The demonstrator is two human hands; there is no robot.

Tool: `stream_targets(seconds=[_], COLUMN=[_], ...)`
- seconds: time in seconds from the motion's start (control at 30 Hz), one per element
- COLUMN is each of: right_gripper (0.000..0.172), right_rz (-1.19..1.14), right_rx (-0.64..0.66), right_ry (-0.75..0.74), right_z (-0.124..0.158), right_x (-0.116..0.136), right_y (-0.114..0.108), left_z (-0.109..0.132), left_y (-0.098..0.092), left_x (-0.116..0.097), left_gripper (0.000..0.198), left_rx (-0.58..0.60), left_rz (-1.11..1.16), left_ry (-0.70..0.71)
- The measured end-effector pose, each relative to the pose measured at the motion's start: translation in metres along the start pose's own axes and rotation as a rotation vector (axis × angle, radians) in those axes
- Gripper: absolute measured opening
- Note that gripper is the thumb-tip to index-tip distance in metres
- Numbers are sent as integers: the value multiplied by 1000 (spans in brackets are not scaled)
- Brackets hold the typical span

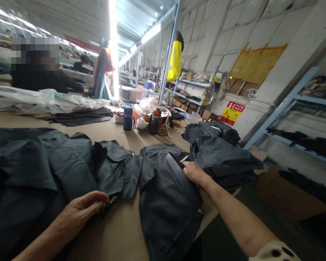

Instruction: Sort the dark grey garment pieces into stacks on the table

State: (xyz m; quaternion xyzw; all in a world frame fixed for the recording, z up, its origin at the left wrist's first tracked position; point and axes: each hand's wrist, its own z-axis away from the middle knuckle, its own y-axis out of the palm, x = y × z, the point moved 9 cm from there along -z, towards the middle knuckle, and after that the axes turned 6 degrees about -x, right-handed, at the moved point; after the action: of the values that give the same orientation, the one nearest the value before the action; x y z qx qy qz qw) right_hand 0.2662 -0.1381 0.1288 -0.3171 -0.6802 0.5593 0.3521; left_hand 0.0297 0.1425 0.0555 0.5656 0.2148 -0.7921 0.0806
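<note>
My right hand (194, 174) is closed on the upper right edge of a dark grey garment piece (165, 203), which drapes over the front of the table. A thin pale strip (184, 158) shows just above its knuckles; what it belongs to is unclear. My left hand (88, 206) has thumb and fingers pinched together at a small dark fabric edge (109, 204). Left of it lies a large heap of dark cloth (67, 163). Between the hands, another dark fabric piece (116, 170) touches the draped one.
Folded dark garments (222, 159) are stacked on the right. Farther back stand a blue flask (128, 118), a dark bottle (154, 123) and clutter. Plastic wrap (54, 101) lies back left, where a person (38, 72) sits. A cardboard box (290, 195) and blue shelving (282, 108) are at right.
</note>
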Motion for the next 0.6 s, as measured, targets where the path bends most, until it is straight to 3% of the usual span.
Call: stream_targets(seconds=[0.13,0.23,0.3,0.43,0.6], right_gripper=[34,27,19,18,30], right_rz=[-266,-715,-1045,-1295,-1497], right_rx=[-34,57,105,154,317], right_ry=[-66,-109,-111,-68,-53], right_z=[12,43,64,89,100], right_x=[39,89,119,151,170], right_y=[-30,-30,-27,-9,6], left_z=[12,20,27,42,61], left_y=[51,86,101,112,97], left_x=[-16,-27,-39,-53,-66], left_gripper=[44,54,50,38,35], left_rx=[171,239,287,421,457], left_rz=[199,467,611,748,778], left_ry=[25,-72,-103,-138,-94])
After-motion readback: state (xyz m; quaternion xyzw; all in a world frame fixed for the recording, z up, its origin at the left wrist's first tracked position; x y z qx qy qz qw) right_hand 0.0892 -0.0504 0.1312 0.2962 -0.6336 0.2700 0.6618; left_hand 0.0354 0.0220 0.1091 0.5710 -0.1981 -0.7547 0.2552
